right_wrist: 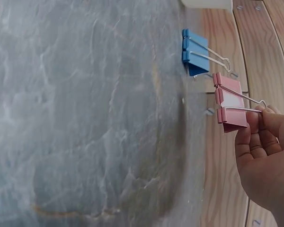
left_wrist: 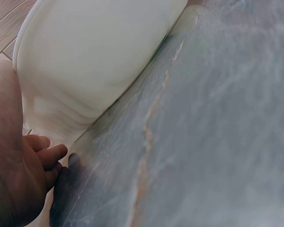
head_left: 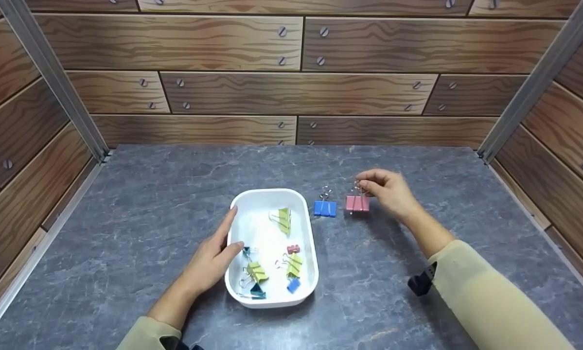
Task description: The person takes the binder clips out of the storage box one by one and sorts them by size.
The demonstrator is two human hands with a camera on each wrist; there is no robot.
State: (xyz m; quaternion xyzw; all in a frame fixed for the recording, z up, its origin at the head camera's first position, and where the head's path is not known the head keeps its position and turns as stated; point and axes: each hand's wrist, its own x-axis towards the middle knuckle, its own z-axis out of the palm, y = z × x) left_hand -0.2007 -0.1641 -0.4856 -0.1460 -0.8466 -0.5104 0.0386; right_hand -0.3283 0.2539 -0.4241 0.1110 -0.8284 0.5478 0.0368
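I found the grey table [head_left: 417, 301] bearing a white tray [head_left: 272, 199] near its middle, walled round by wood-grain panels. The left hand [head_left: 212, 260] lay flat against the tray's left wall, fingers straight and relaxed, thumb hooked over the rim, holding nothing. The tray held several small clips: green, teal, pink and blue. The right hand [head_left: 389, 190] stood to the right of the tray, its fingertips pinching the wire handles of the pink clip [head_left: 357, 203]. That clip stood with its body down on the table, just beside the blue clip [head_left: 325, 208], which stood free between it and the tray, apart from both. The right wrist view confirmed the pinch on the pink clip's wire loops only; I could not tell for certain whether its body was resting on the surface. In my judgement the step wanted a firm pinch on both loops together, a straight vertical movement clear of the blue clip, and the left hand steadying the tray.
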